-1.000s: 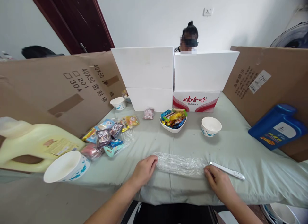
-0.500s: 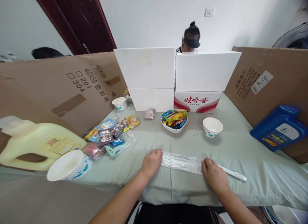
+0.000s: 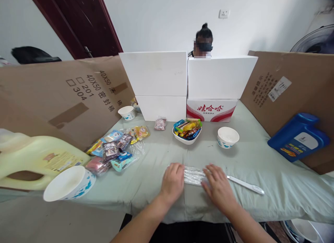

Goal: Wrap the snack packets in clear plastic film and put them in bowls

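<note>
— Far to the left, what have you got?

— On the left edge lies a pale yellow jug (image 3: 39, 157) on its side, and just near of it stands a white bowl (image 3: 68, 183) with blue marks. Right of those, a heap of snack packets (image 3: 114, 149) is spread on the green cloth (image 3: 261, 159), with a small cup (image 3: 127, 112) farther off by the brown cardboard wall (image 3: 65, 96).

— And your own hands?

— They are at the near middle of the table. My left hand (image 3: 172, 182) lies palm down, fingers stretched flat and close together, pressing on the left end of the clear plastic wrap (image 3: 194, 175). It grips nothing; it only bears down. My right hand (image 3: 218, 188) lies the same way on the wrap's right end, fingers spread a little, flat, nothing closed in them. Only a short crumpled strip of wrap shows between the two hands, lying on the cloth.

— What sits beyond them?

— Far of the wrap is a white dish of bright sweets (image 3: 188, 130), a small pinkish packet (image 3: 160, 124) left of it, and behind both the white boxes (image 3: 188, 79), one bearing red print. A person's head shows over the boxes.

— And to the right?

— An empty white bowl (image 3: 228, 136) stands right of the sweets. Just beside my right hand lies a white knife (image 3: 245, 185), its tip almost at my fingers; whether it touches I cannot tell. Far right, a blue jug (image 3: 299, 136) leans on the cardboard.
</note>
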Action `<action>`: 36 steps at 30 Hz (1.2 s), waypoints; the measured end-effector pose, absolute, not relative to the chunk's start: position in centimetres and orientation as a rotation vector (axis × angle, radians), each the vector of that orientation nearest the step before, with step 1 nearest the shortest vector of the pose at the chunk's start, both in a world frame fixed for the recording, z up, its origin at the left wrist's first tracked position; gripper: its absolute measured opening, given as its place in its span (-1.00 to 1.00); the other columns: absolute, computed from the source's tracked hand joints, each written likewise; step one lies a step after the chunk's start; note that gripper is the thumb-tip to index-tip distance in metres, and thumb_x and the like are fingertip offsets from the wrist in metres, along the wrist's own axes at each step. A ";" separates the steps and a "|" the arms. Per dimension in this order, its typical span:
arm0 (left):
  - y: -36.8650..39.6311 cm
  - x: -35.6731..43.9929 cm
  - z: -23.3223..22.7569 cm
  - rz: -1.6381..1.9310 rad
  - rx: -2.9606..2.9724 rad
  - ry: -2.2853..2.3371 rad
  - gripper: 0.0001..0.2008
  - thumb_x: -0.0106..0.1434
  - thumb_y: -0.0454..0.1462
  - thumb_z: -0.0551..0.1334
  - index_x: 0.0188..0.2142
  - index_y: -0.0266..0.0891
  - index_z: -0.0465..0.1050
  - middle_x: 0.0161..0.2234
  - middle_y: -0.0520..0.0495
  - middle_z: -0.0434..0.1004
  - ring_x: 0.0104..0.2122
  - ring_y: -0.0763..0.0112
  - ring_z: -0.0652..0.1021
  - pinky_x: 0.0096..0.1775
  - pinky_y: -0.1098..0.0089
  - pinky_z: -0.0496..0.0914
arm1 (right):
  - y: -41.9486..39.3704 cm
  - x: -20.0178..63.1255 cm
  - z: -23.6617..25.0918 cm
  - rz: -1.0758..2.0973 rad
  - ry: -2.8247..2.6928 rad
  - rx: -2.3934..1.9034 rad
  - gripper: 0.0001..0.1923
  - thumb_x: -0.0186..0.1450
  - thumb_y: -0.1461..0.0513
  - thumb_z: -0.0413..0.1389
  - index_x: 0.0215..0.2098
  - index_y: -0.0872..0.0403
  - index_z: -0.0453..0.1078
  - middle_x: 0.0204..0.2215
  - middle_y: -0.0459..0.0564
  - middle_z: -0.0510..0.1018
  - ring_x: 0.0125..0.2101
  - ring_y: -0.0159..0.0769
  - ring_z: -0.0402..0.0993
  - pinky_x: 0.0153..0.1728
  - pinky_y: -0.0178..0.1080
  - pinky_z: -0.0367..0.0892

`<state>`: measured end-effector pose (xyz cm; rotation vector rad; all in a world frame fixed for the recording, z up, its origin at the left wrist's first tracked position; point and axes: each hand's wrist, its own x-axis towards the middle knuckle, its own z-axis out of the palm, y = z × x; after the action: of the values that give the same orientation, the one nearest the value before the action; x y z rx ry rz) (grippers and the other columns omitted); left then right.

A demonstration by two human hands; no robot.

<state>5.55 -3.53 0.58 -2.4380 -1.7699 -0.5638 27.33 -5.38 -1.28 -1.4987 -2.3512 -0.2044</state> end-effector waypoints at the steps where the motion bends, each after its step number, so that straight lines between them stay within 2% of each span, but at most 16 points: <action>1: -4.0 6.2 0.0 -0.572 -2.536 -1.694 -0.69 0.36 -0.35 -0.01 0.01 -0.27 0.40 -0.02 -0.20 0.47 -0.01 0.17 0.44 0.02 0.17 0.31 | -5.4 26.4 -1.5 -0.140 -2.450 -1.391 -0.47 0.36 0.04 -0.02 0.22 0.11 0.22 0.19 0.14 0.32 0.22 -0.02 0.13 0.21 0.04 -0.01; 4: -4.5 6.6 -2.2 -0.443 -2.715 -1.557 -0.48 0.37 -0.14 0.03 0.26 -0.30 0.14 0.25 -0.24 0.20 0.25 0.07 0.19 0.19 0.03 0.12 | -5.1 24.7 -2.4 0.056 -2.614 -1.311 -0.18 0.30 -0.15 -0.05 0.35 0.16 -0.03 0.31 0.16 0.09 0.31 0.01 -0.08 0.25 0.09 -0.13; 6: -4.3 5.5 -3.4 -0.331 -2.731 -1.557 -0.32 0.34 0.02 0.04 0.32 -0.28 0.00 0.32 -0.24 0.04 0.30 0.03 0.06 0.23 -0.02 0.01 | -5.0 25.1 -3.1 0.132 -2.605 -1.433 -0.11 0.29 -0.21 -0.11 0.35 0.19 -0.06 0.33 0.19 0.01 0.32 0.03 -0.14 0.24 0.11 -0.14; 9: -3.7 3.0 -4.1 -0.248 -2.678 -1.623 -0.29 0.35 0.08 -0.02 0.34 -0.26 -0.05 0.35 -0.22 -0.05 0.32 0.07 0.02 0.25 0.03 -0.02 | -5.9 27.2 -4.1 0.079 -2.536 -1.607 -0.10 0.28 -0.22 -0.12 0.35 0.21 -0.05 0.34 0.20 -0.02 0.33 0.02 -0.18 0.24 0.10 -0.16; 12: -3.7 1.7 -3.6 -0.254 -2.628 -1.638 -0.35 0.37 0.04 -0.02 0.32 -0.27 0.04 0.33 -0.23 0.00 0.31 0.05 0.05 0.23 0.05 0.03 | -8.0 29.6 -5.1 -0.134 -2.471 -1.586 -0.10 0.26 -0.19 -0.06 0.35 0.22 -0.04 0.32 0.20 0.04 0.32 0.02 -0.14 0.23 0.08 -0.18; 14: -4.3 2.2 -2.8 -0.297 -2.550 -1.684 -0.46 0.38 -0.07 0.02 0.26 -0.29 0.17 0.28 -0.27 0.13 0.26 -0.03 0.15 0.18 -0.01 0.10 | -9.8 30.8 -5.5 -0.279 -2.430 -1.516 -0.16 0.27 -0.12 -0.01 0.35 0.19 -0.04 0.30 0.17 0.11 0.30 0.02 -0.08 0.22 0.07 -0.16; 16: -5.2 3.8 -2.0 -0.355 -2.495 -1.742 -0.58 0.38 -0.19 0.02 0.17 -0.29 0.31 0.14 -0.30 0.32 0.12 -0.03 0.32 0.08 -0.01 0.22 | -11.6 31.7 -5.7 -0.388 -2.385 -1.449 -0.31 0.30 0.02 0.01 0.32 0.13 0.04 0.25 0.12 0.24 0.24 -0.02 0.08 0.18 0.01 -0.07; 19: -6.8 7.2 -1.5 -0.428 -2.615 -1.703 -0.64 0.36 -0.23 0.07 0.09 -0.27 0.38 -0.09 -0.23 0.46 -0.09 0.09 0.43 -0.05 0.08 0.34 | -13.6 32.8 -5.0 -0.397 -2.338 -1.337 -0.57 0.30 0.28 -0.04 0.14 0.00 0.30 0.00 0.00 0.51 -0.03 -0.19 0.38 0.03 -0.13 0.11; 21: -7.5 9.2 -1.7 -0.475 -2.717 -1.612 -0.60 0.32 -0.15 0.15 0.10 -0.26 0.36 -0.05 -0.22 0.45 -0.07 0.06 0.42 -0.03 0.06 0.33 | -14.4 33.3 -4.0 -0.335 -2.286 -1.274 -0.64 0.28 0.35 -0.08 -0.06 -0.04 0.42 -0.19 -0.05 0.57 -0.20 -0.26 0.44 -0.08 -0.19 0.17; 24: -7.8 10.7 -2.1 -0.535 -2.842 -1.455 -0.50 0.29 -0.07 0.20 0.16 -0.20 0.29 0.09 -0.21 0.37 0.06 0.00 0.34 0.08 -0.03 0.23 | -14.9 33.6 -1.9 -0.284 -2.274 -1.127 -0.73 0.30 0.34 -0.07 -0.23 -0.04 0.44 -0.28 -0.05 0.57 -0.20 -0.24 0.46 -0.09 -0.19 0.20; 27: -7.7 10.2 -2.1 -0.577 -3.045 -1.223 -0.53 0.32 -0.11 0.17 0.18 -0.16 0.24 0.13 -0.16 0.34 0.13 0.06 0.30 0.14 -0.01 0.16 | -15.1 33.4 0.5 -0.094 -2.380 -0.897 -0.84 0.32 0.29 -0.02 -0.24 -0.03 0.39 -0.27 -0.06 0.58 -0.07 -0.21 0.45 -0.02 -0.19 0.24; 29: -7.6 9.4 -1.9 -0.660 -3.140 -1.124 -0.60 0.33 -0.19 0.14 0.15 -0.17 0.27 0.12 -0.16 0.36 0.12 0.12 0.32 0.15 0.02 0.16 | -15.0 32.9 1.8 0.201 -2.401 -0.814 -0.89 0.34 0.27 0.00 -0.22 -0.03 0.35 -0.29 -0.07 0.58 -0.07 -0.23 0.46 -0.02 -0.21 0.28; 32: -7.4 8.4 -2.0 -0.849 -3.228 -1.064 -0.66 0.28 -0.37 0.07 0.05 -0.18 0.33 0.01 -0.13 0.45 0.11 0.19 0.35 0.15 0.09 0.19 | -13.6 31.7 3.0 0.698 -2.275 -0.943 -0.86 0.38 0.26 -0.06 -0.18 -0.01 0.33 -0.29 -0.06 0.56 -0.21 -0.34 0.50 -0.15 -0.29 0.36; 34: -7.3 8.1 -2.4 -0.965 -3.265 -1.044 -0.57 0.20 -0.45 0.04 0.05 -0.17 0.31 -0.04 -0.12 0.49 0.11 0.20 0.36 0.14 0.10 0.21 | -11.3 30.7 3.0 0.897 -2.124 -1.131 -0.80 0.41 0.22 -0.12 -0.22 0.01 0.33 -0.34 -0.05 0.55 -0.31 -0.37 0.49 -0.26 -0.33 0.37; 36: -7.1 8.0 -3.1 -1.088 -3.252 -1.051 -0.43 0.14 -0.49 0.02 0.16 -0.19 0.20 -0.02 -0.16 0.46 0.10 0.18 0.38 0.12 0.07 0.25 | -8.2 29.4 2.5 0.929 -2.022 -1.340 -0.76 0.42 0.18 -0.15 -0.24 0.02 0.33 -0.42 -0.08 0.52 -0.40 -0.37 0.47 -0.32 -0.33 0.34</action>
<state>8.03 -7.08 -3.06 -3.2523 -1.0510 -1.0876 29.36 -8.22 2.52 -1.3396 -2.0217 0.9289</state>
